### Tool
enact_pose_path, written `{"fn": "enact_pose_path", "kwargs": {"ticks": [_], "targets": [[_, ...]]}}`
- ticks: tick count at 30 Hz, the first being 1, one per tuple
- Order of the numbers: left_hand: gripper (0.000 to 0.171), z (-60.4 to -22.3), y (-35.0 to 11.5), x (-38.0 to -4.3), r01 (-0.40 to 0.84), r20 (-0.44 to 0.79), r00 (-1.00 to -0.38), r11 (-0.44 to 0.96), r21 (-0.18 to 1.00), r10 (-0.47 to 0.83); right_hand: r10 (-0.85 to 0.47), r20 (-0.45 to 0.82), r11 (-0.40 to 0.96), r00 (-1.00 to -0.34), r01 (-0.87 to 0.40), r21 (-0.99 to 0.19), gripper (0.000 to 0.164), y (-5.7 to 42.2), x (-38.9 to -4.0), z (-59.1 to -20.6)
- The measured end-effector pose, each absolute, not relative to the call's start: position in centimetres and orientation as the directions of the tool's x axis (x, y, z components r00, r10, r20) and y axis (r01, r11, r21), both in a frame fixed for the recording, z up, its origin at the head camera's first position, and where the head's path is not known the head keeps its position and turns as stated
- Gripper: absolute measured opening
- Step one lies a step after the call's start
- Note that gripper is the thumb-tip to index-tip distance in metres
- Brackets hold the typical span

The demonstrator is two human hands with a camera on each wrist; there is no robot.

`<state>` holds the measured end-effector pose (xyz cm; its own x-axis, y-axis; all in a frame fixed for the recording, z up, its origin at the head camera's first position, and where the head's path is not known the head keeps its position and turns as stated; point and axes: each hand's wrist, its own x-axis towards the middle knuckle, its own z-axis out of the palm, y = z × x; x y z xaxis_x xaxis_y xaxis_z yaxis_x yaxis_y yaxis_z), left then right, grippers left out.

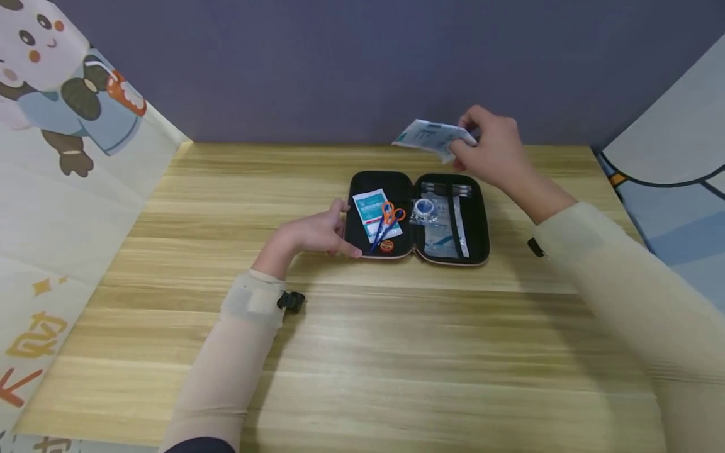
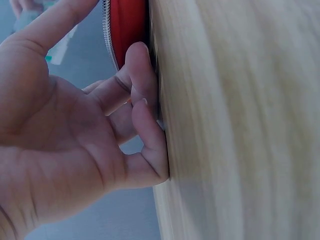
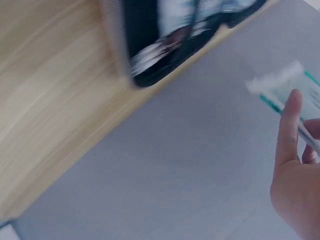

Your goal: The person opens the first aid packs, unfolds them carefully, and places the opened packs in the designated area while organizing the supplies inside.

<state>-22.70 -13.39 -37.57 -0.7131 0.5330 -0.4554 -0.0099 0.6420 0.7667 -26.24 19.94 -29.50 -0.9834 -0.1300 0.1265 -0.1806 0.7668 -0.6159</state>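
A black zip case [image 1: 480,229] lies spread open on the wooden table, holding what look like first aid supplies. My left hand [image 1: 317,231] grips its left edge, thumb at the near corner; the left wrist view shows curled fingers against the table beside the case's red zipped side [image 2: 129,30]. Above the case's far right, my right hand [image 1: 495,151] pinches a white-and-green flat packet [image 1: 427,135] by one end. In the left half, orange-handled scissors [image 1: 387,214] lie over a teal-and-white packet [image 1: 369,207]. The right half holds a tape roll [image 1: 424,207] and clear packets [image 1: 437,242] under a strap.
A dark grey panel [image 1: 317,69] rises behind the table's far edge. Cartoon-printed sheets flank the table [image 1: 351,352] on the left [image 1: 62,207] and right [image 1: 668,145]. Small black devices are strapped at the left wrist [image 1: 291,301] and right wrist [image 1: 535,247].
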Motion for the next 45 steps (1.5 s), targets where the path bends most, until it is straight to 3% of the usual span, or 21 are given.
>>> {"fn": "enact_pose_path", "kwargs": {"ticks": [7, 13, 18, 23, 31, 34, 39, 45], "targets": [[0.097, -37.4, -13.6, -22.7, -0.011, -0.459, -0.712, 0.645, 0.764, 0.532, -0.277, 0.329, 0.858, -0.903, -0.387, -0.338, 0.009, 24.4, -23.0, -31.8], [0.097, -37.4, -13.6, -22.7, -0.015, -0.462, -0.714, 0.649, 0.761, 0.525, -0.415, 0.407, 0.855, -0.814, -0.501, -0.132, 0.012, 27.6, -21.0, -34.1], [0.099, -37.4, -13.5, -22.7, -0.034, -0.472, -0.704, 0.639, 0.769, 0.531, -0.499, 0.34, 0.853, -0.797, -0.52, 0.033, 0.022, 29.3, -19.2, -35.3], [0.097, -37.3, -13.6, -22.7, -0.031, -0.472, -0.705, 0.642, 0.766, 0.53, -0.53, 0.15, 0.845, -0.834, -0.507, 0.167, 0.036, 29.9, -18.3, -36.3], [0.1, -37.3, -13.7, -22.6, -0.039, -0.476, -0.704, 0.64, 0.767, 0.527, -0.604, -0.017, 0.775, -0.797, -0.592, 0.222, 0.056, 30.0, -17.6, -37.2], [0.1, -37.3, -13.6, -22.6, -0.035, -0.476, -0.702, 0.642, 0.766, 0.53, -0.588, -0.067, 0.78, -0.806, -0.587, 0.217, 0.056, 30.0, -17.5, -37.3], [0.1, -37.2, -13.5, -22.7, -0.037, -0.482, -0.697, 0.644, 0.764, 0.531, -0.585, -0.01, 0.797, -0.811, -0.577, 0.176, 0.057, 30.3, -17.1, -37.7], [0.099, -37.3, -13.5, -22.7, -0.039, -0.473, -0.7, 0.633, 0.773, 0.535, -0.646, 0.091, 0.76, -0.758, -0.628, 0.169, 0.062, 30.2, -16.9, -38.4]]}}
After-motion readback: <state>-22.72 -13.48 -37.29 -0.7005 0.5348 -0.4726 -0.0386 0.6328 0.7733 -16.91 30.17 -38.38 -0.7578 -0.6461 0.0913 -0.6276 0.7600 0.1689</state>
